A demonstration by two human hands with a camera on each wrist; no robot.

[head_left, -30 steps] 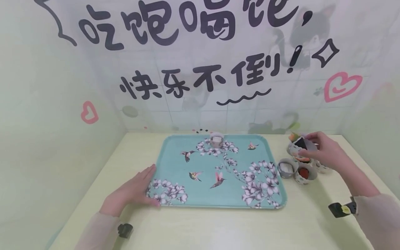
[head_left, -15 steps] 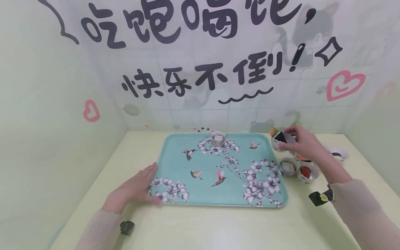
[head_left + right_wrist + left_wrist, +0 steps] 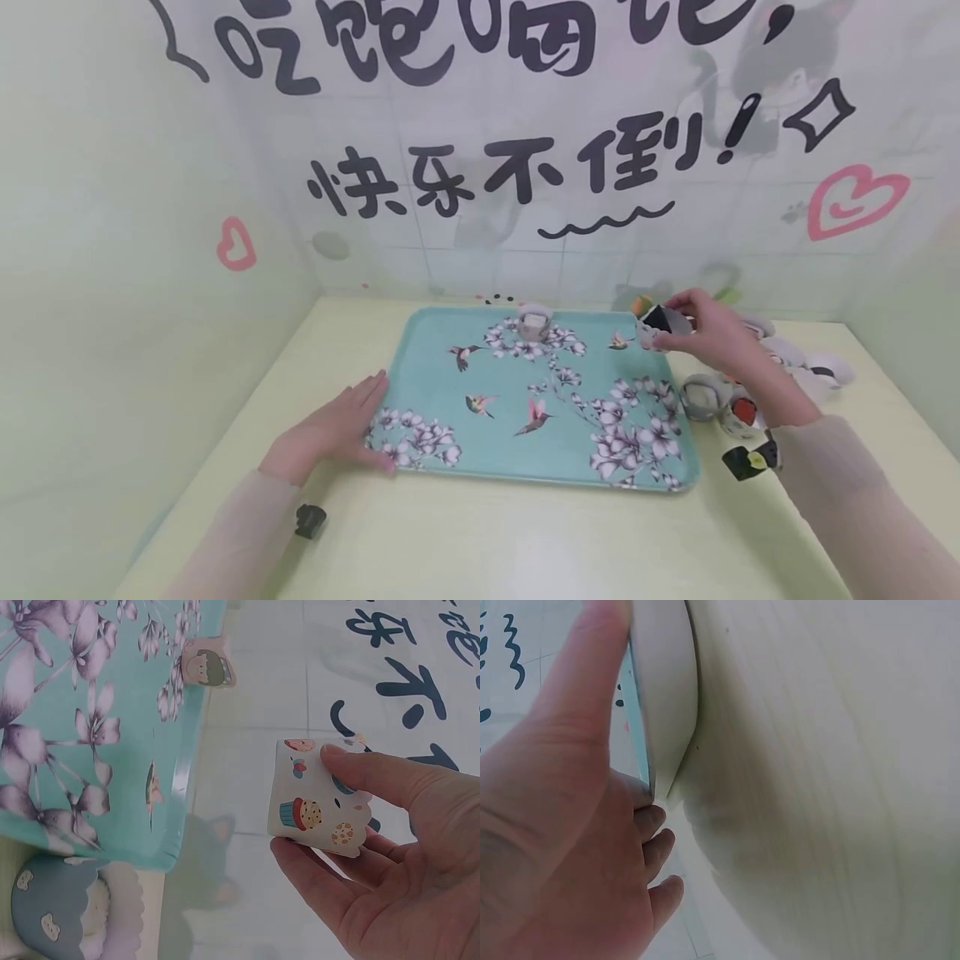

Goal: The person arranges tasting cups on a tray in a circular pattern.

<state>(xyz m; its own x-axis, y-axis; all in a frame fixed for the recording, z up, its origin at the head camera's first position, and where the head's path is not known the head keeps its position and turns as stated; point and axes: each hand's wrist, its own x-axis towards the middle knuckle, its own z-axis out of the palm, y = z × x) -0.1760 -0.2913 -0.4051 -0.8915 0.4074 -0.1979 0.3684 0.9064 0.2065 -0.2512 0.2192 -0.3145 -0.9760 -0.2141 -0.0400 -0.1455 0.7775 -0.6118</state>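
My right hand pinches a small paper baking cup with a scalloped rim, printed with cupcakes and doughnuts. A dark wedge-shaped piece sits in it, and something orange shows at its far side. This cup hangs over the back right corner of a turquoise tray with blossoms and hummingbirds. My left hand rests at the tray's front left corner, fingers along the left edge and thumb at the front edge. Near the tray's back rim stands one small cup with a pale filling.
Right of the tray, a grey-blue cup with a pale filling and a cup with a red piece stand close together. Several more cups lie behind my right forearm. A printed curtain hangs behind the pale table.
My right hand has carried the cup leftward from the group of cups to over the tray's back right corner. The left hand stays at the tray. The head view has shifted slightly.
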